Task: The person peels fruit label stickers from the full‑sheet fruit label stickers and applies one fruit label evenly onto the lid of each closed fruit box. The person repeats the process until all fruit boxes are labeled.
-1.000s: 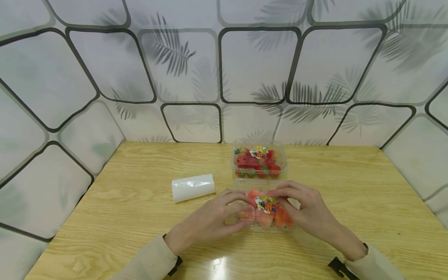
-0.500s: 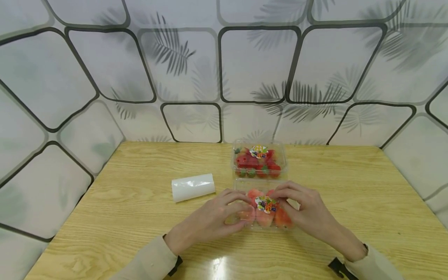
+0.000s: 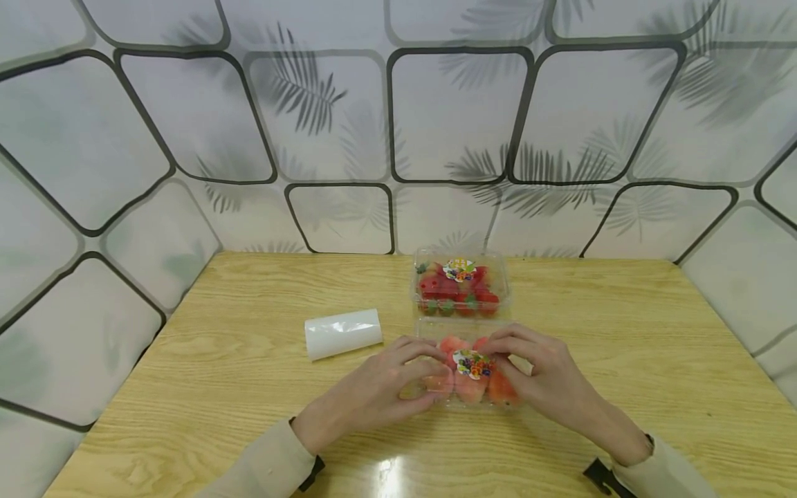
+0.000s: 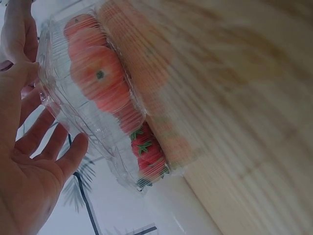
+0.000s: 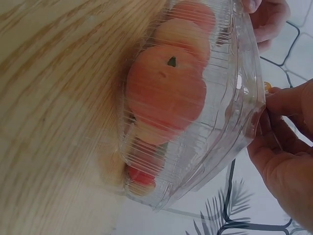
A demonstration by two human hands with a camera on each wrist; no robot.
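A clear plastic box (image 3: 436, 401) of round pinkish-red fruit (image 3: 470, 389) stands between my hands, its lid down. On the lid lies a colourful fruit sticker (image 3: 473, 364). My left hand (image 3: 382, 384) rests at the box's left side, fingers loosely bent over the lid and thumb by the front edge. With thumb and fingertips, my right hand (image 3: 548, 366) pinches the sticker's right edge. Both wrist views show the fruit (image 4: 100, 73) through the ribbed box wall. In the right wrist view my right hand (image 5: 288, 152) partly hides the contact with the sticker.
Behind the first box stands a second clear box of strawberries (image 3: 459, 290) with a similar sticker (image 3: 459, 270) on its lid. To the left, a white roll (image 3: 343, 334) lies on the wooden table (image 3: 236, 387). A patterned wall covering (image 3: 461, 117) rises behind the table.
The sticker seems to have shifted very slightly left and toward me. Both hands keep nearly the same place, and the boxes and roll stay where they were.
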